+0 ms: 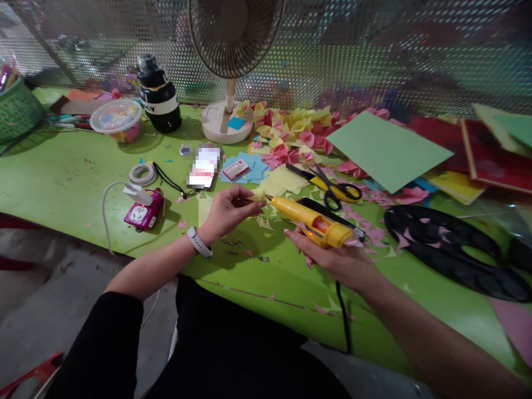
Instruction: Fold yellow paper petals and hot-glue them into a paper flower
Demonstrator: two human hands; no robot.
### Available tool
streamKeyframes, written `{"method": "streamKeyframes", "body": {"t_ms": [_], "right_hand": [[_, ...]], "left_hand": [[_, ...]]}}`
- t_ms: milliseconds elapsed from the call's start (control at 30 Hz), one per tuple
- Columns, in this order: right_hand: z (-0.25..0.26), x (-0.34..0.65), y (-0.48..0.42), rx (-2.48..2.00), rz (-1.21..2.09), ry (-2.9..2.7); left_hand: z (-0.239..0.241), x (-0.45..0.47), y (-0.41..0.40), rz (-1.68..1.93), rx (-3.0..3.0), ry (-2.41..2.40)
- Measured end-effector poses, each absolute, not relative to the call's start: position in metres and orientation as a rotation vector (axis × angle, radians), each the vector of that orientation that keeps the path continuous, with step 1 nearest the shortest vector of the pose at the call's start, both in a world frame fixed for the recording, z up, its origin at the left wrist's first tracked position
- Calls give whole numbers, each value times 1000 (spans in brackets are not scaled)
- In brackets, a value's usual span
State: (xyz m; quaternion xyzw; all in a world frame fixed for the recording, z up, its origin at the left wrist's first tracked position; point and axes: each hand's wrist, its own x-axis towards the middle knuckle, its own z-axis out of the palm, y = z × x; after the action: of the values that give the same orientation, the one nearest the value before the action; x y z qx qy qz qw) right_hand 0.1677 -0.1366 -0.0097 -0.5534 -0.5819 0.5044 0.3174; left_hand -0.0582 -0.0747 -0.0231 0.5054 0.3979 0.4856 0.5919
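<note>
My left hand (230,213) pinches a small pale yellow paper piece (258,195), and a white band circles that wrist. My right hand (328,256) is wrapped round a yellow glue gun (310,220), whose nozzle points left and meets or nearly meets the paper. A black cord drops from beneath the right hand over the table edge. Just behind the gun lie scissors (330,194) with black handles and a yellow-and-black cutter (318,180). Pale yellow paper squares (283,178) and blue squares (251,166) lie beyond my left hand, with a small red-and-white box (236,170) on the blue ones.
Folded pink and yellow paper pieces (297,130) are heaped beside a fan (228,124). A green sheet (388,149) and black tray (444,249) lie right. Left are a phone (204,166), tape roll (142,174), magenta power adapter (143,213), plastic tub (118,124) and black bottle (161,102).
</note>
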Motion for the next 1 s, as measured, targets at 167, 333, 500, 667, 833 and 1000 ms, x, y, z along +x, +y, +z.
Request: {"method": "streamKeyframes", "body": {"t_ms": [167,333,500,667,833,1000], "right_hand": [[-6,166,-136,-1461,1314,-1544],[-4,165,-137,-1472,1318,-1548],[2,163,-138,-1474,1297,-1567],[8,160,-138,-1481,1265,-1595],[13,158,-137,-1497,1207,-1622],[15,157,-138,-1498,1204,-1633]], "left_hand": [[-25,-58,-75,1145,1185,916],[-26,-58,-75,1150,1174,907],[-26,-59,-76,1146,1194,921],[-24,-58,-78,1146,1239,930],[-23,-58,-79,1151,1290,934],[-23,-58,-79,1159,1309,938]]}}
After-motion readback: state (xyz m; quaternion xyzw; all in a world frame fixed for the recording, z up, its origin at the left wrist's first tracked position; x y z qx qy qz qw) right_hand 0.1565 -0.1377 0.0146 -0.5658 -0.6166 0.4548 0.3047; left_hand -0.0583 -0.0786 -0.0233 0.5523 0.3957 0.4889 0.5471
